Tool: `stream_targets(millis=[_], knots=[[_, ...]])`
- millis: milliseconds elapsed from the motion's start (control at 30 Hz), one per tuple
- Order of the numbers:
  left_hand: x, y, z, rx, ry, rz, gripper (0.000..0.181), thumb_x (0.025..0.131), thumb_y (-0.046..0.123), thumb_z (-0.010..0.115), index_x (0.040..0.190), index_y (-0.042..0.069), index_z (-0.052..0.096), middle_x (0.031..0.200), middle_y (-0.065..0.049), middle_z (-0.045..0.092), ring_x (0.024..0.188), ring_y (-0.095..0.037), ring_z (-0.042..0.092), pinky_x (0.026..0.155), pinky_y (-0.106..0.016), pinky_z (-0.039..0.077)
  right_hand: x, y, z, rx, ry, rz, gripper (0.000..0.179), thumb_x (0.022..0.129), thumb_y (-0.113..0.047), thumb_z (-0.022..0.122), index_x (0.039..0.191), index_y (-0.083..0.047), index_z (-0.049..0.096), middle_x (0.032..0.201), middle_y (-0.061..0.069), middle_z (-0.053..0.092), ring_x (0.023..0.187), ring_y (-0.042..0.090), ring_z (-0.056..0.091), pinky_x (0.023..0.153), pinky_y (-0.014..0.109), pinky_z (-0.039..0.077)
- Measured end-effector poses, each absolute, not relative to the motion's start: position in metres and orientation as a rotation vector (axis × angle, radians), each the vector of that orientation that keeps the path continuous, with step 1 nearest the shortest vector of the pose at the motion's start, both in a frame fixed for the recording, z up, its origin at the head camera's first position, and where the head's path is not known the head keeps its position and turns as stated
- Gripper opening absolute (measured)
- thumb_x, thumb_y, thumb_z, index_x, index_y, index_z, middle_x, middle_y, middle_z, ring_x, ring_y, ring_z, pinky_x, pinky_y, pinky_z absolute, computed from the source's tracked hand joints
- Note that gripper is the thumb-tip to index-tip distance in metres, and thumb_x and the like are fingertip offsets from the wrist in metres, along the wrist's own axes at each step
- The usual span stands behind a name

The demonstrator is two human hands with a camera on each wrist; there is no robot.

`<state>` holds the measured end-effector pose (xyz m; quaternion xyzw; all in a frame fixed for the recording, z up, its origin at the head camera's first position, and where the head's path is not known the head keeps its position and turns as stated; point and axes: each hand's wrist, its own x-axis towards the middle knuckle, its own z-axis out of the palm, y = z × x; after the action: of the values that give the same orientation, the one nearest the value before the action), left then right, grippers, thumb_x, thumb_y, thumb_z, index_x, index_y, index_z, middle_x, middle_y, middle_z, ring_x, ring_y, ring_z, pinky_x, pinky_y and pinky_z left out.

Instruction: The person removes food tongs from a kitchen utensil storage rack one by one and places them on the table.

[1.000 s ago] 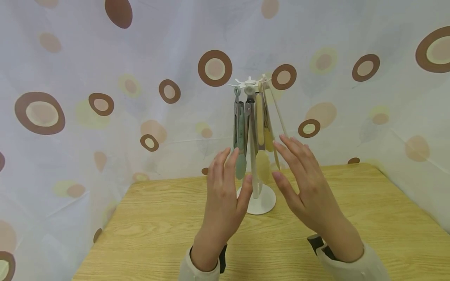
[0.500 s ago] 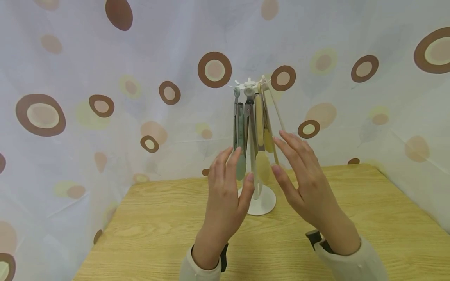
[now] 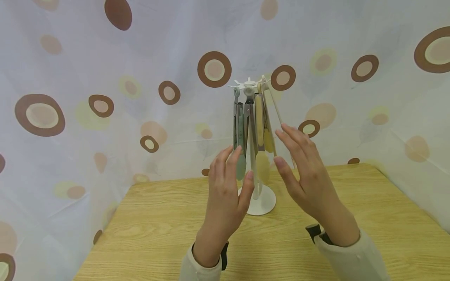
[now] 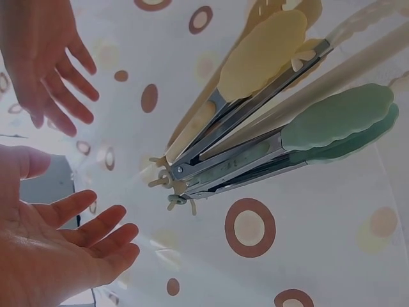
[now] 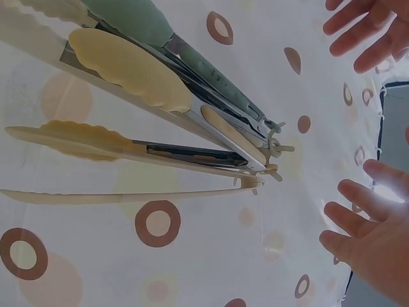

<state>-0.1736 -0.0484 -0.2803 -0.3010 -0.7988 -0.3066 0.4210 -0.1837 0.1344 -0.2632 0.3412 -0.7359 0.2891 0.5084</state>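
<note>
A white rotating utensil stand [image 3: 267, 203] stands on the table with several pairs of tongs hanging from its hooked top. Green-tipped tongs [image 3: 241, 168] hang on its left side, and yellow-tipped tongs [image 3: 262, 166] at its front. In the right wrist view, another yellow pair [image 5: 83, 139] and slim cream tongs [image 5: 128, 197] hang beside these. My left hand [image 3: 226, 191] is raised before the green tongs, fingers spread and slightly bent. My right hand [image 3: 311, 179] is raised likewise at the right, its fingertips overlapping the slim tongs in the head view. Both hands hold nothing.
The wood-grain table [image 3: 151, 222] spreads below the hands. A white curtain [image 3: 183, 132] printed with brown rings hangs right behind the table and along its sides. Black straps [image 3: 314, 233] circle both wrists over pale sleeves.
My right hand has risen a little, uncovering a lower part of the slim tongs between thumb and fingers. My left hand has shifted slightly to the right. The stand and tongs stay put.
</note>
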Motion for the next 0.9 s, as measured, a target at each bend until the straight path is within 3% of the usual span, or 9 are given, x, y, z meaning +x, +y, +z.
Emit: stream_targets(millis=[900], knots=[[-0.18, -0.047, -0.28, -0.765, -1.994, -0.761, 0.045, 0.1, 0.025, 0.042, 0.136, -0.002, 0.044, 0.136, -0.017, 0.043, 0.127, -0.03, 0.041, 0.105, -0.044, 0.034, -0.2, 0.14, -0.256, 0.81, -1.779, 0.692, 0.055, 0.103, -0.038, 0.036, 0.136, 0.004, 0.049, 0.14, 0.022, 0.046, 0.131, 0.035, 0.04, 0.109, 0.047, 0.028]])
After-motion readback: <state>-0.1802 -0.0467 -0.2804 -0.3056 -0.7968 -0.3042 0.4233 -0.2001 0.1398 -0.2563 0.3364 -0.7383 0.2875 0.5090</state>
